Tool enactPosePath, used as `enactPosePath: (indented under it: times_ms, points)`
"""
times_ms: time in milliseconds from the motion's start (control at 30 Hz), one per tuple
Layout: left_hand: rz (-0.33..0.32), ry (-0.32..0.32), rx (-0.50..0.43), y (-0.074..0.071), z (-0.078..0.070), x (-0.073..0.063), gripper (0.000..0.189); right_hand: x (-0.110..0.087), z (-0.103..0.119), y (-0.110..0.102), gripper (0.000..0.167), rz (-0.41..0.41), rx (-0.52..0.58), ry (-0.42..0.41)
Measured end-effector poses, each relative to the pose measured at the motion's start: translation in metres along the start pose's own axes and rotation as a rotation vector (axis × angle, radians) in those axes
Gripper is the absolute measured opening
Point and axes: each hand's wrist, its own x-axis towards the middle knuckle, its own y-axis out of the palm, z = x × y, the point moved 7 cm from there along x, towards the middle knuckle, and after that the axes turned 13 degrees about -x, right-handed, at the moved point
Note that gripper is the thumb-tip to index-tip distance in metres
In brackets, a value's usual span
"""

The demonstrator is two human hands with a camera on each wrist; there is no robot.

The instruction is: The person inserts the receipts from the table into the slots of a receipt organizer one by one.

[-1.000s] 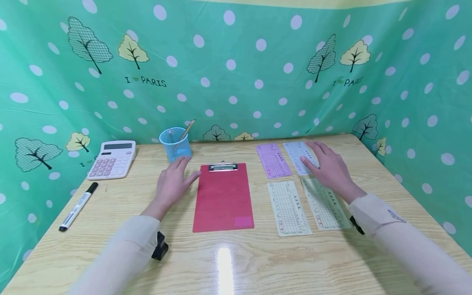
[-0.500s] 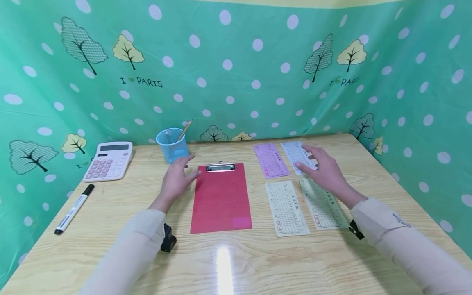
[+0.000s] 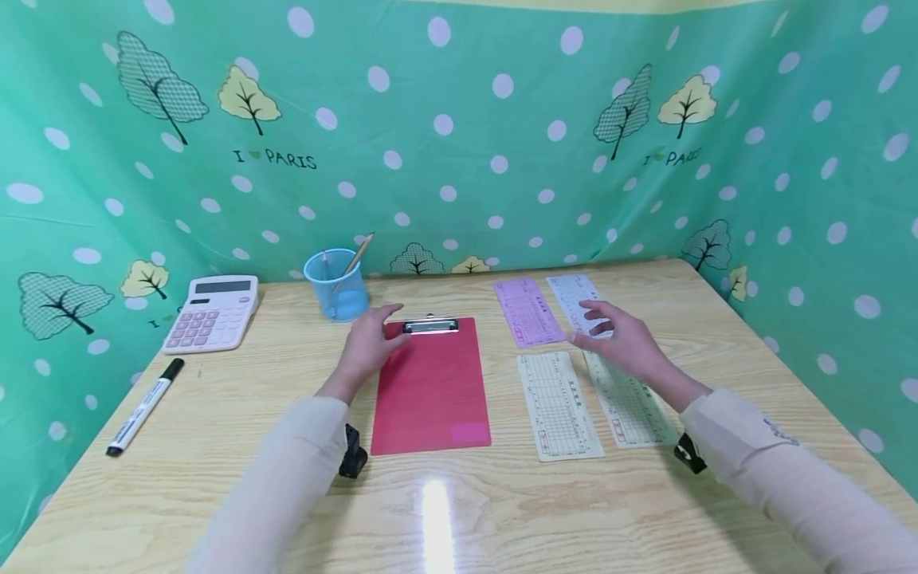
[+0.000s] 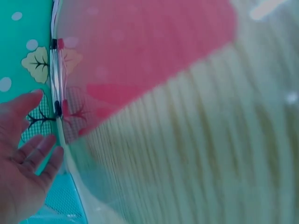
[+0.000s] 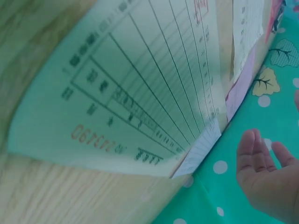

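A red clipboard [image 3: 433,391] with a metal clip [image 3: 430,325] lies flat on the table. My left hand [image 3: 364,344] hovers at its upper left edge, fingers relaxed and holding nothing; in the left wrist view the hand's fingers are spread beside the clip. My right hand [image 3: 622,341] is over the paper forms, loosely bent and grasping nothing. Beneath and around it lie a blue form [image 3: 574,293], a green form [image 3: 631,402], a purple form [image 3: 529,313] and a cream form [image 3: 560,408]. In the right wrist view, the green form [image 5: 154,84] shows printed grid lines and a red number.
A blue mesh pen cup [image 3: 337,287] holding a pencil stands behind my left hand. Farther left are a pink-and-white calculator [image 3: 212,315] and a black-capped marker [image 3: 146,408]. A green patterned curtain [image 3: 459,143] borders the table's back and right.
My left hand has moved right, from beside the pen cup to the clipboard's upper left edge. My right hand has drawn slightly back toward me, its fingers more bent.
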Motion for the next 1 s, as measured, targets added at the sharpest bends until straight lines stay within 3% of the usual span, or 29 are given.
enactPosePath:
  times_ms: [567,1000]
  points:
    - [0.004,-0.085,0.052,0.017,0.000,0.009,0.055,-0.008,0.004,0.031,0.068,0.140,-0.124,0.034]
    - [0.000,-0.081,0.115,0.028,-0.003,0.018,0.051,-0.016,0.010,0.040,0.073,0.168,-0.182,0.106]
